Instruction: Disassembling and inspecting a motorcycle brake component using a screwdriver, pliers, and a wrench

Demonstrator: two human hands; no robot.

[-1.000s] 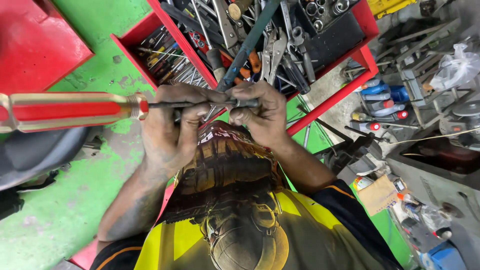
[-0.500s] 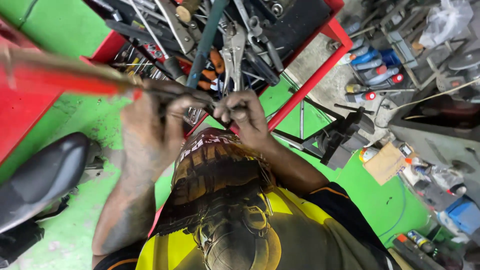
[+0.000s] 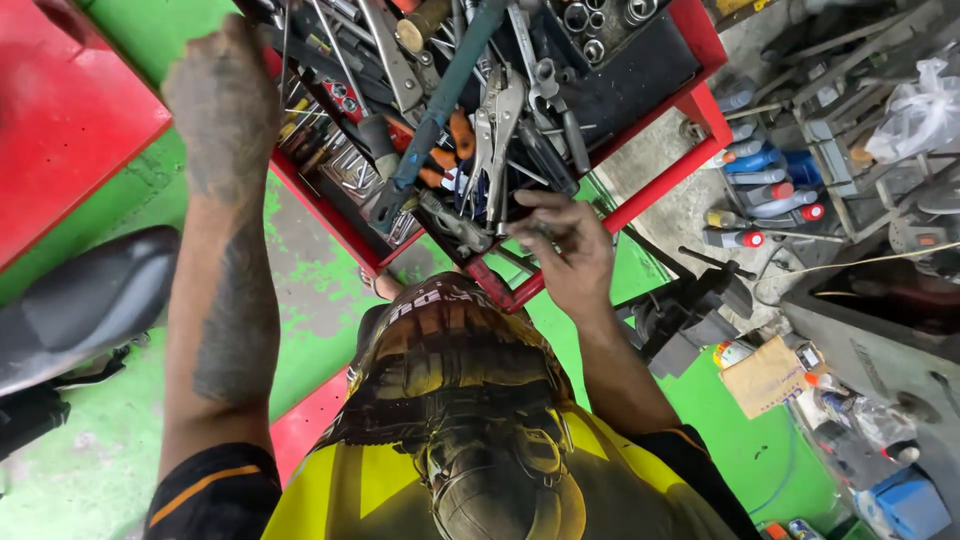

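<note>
Head view, looking down: left hand (image 3: 222, 100) is stretched out over the far-left side of the red tool tray (image 3: 655, 190). We see its back only, fingers curl down out of sight, so can't tell if it holds anything. Right hand (image 3: 562, 250) sits at the tray's near edge, fingers bent & pinched on a small dark part (image 3: 540, 228), too small to tell what it is. Tray is packed w/ tools: locking pliers (image 3: 497, 140) just beside the right hand, a long blue-green handle (image 3: 440, 100) lying across the pile, sockets (image 3: 590, 20) at the far side. Spray cans (image 3: 760, 190) lie on the floor to the right. A black seat (image 3: 80, 300) is at left. Green floor (image 3: 60, 470) below.
</note>
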